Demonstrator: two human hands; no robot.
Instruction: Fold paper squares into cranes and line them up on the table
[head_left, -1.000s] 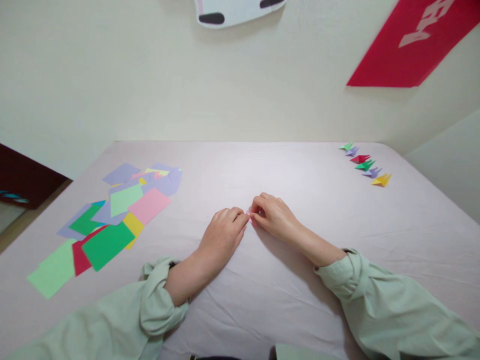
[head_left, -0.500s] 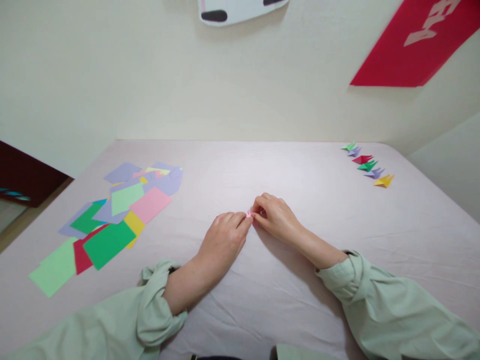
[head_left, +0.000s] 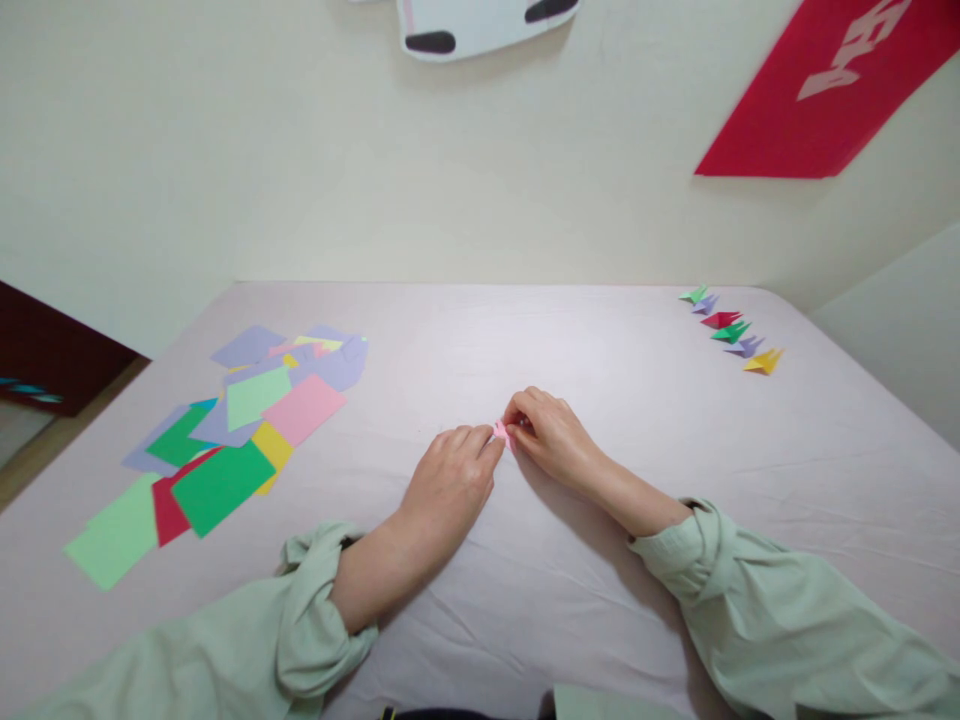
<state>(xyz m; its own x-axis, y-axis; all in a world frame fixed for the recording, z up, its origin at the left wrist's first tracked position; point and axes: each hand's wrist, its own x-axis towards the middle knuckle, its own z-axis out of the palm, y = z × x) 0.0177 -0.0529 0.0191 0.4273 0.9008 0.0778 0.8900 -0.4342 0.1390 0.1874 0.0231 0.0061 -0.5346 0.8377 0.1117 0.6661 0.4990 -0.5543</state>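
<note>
Between my two hands, just above the middle of the table, is a small piece of folded pink paper. My left hand pinches it from the left with thumb and forefinger. From the right, my right hand grips its other side between thumb and curled fingers. Fingertips cover most of the paper, so its exact folded shape is hard to make out.
Loose coloured paper sheets lie overlapping on the left of the table. A slanting row of several folded paper figures stands at the far right. Behind the table rises a wall with a red banner.
Slightly more of the pink paper shows between my fingertips now. Both hands keep nearly the same place and hold. The whole view has shifted a little.
</note>
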